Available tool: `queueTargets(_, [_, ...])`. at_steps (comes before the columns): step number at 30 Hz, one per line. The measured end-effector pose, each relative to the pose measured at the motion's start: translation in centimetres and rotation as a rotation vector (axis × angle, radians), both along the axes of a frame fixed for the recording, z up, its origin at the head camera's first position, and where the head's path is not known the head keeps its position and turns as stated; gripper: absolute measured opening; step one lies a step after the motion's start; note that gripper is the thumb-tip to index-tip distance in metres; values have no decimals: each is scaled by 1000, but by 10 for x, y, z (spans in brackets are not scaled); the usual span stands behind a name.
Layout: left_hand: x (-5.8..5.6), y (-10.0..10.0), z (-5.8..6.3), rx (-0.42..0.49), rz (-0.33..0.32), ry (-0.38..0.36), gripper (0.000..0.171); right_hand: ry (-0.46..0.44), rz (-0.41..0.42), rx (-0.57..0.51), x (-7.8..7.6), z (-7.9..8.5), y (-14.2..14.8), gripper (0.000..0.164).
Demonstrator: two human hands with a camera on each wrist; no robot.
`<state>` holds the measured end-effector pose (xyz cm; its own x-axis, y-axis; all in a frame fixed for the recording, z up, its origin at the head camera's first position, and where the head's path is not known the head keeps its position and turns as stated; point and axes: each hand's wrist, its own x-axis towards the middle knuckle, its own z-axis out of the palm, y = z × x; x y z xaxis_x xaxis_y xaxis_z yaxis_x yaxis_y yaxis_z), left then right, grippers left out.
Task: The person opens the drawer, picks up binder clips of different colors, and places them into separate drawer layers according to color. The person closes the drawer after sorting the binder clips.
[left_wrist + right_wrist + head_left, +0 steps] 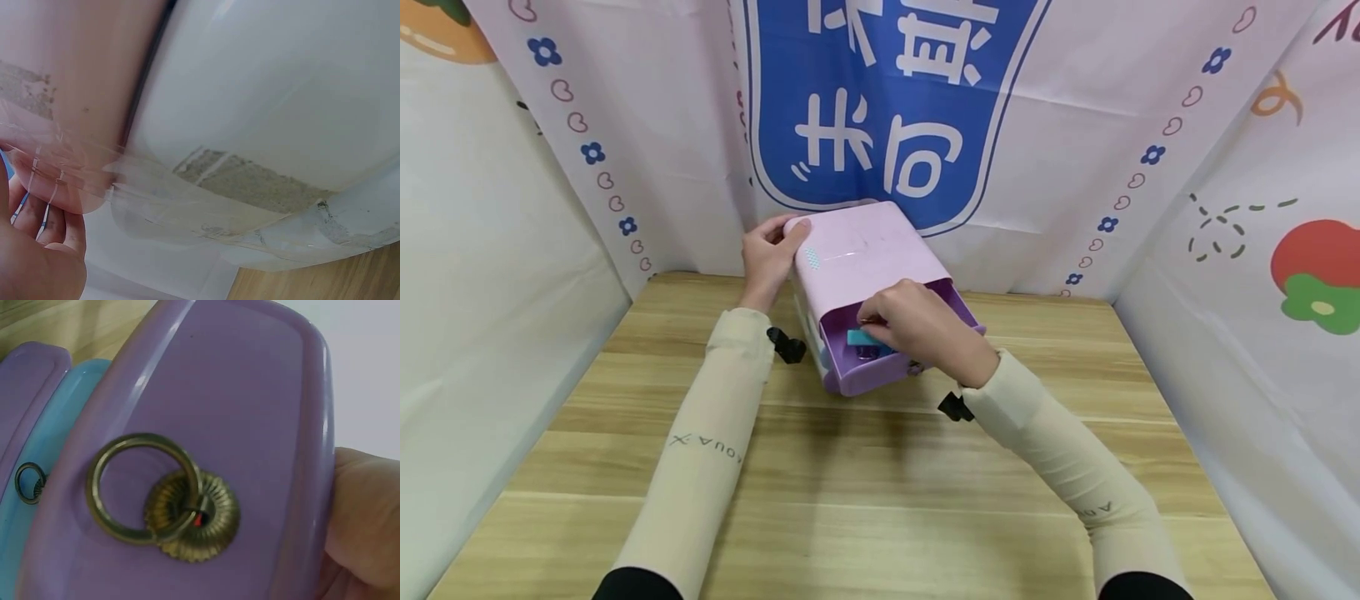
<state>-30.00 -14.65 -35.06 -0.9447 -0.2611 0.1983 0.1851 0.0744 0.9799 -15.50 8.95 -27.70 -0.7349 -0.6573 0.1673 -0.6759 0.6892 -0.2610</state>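
A small drawer cabinet (868, 250) with a pink top stands on the table, its top purple drawer (868, 382) pulled out. My left hand (767, 258) grips the cabinet's back left corner, thumb on top; the left wrist view shows its fingers (53, 228) bent at the taped pink edge. Over the drawer, my right hand (917, 325) has curled fingers pinching a flat teal piece (859, 337). A small dark purple item (867, 352) lies beneath that piece. In the right wrist view, a brass ring pull (144, 487) hangs on the drawer front, with the right hand (365, 519) behind it.
Below the open drawer are a blue drawer front (69, 425) and another purple one (28, 387), pushed in. A printed cloth (1075, 167) hangs behind the wooden table (850, 500), and white cloth walls (490, 250) stand at both sides.
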Motion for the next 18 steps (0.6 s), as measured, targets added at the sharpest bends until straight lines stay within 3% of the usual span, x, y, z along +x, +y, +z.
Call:
queueTargets(11, [2, 0, -1, 4, -13, -5, 45, -22, 60, -9, -4, -1, -7, 9])
queueTargets(18, [2, 0, 0, 9, -9, -5, 45, -12, 7, -59, 10, 10, -2, 19])
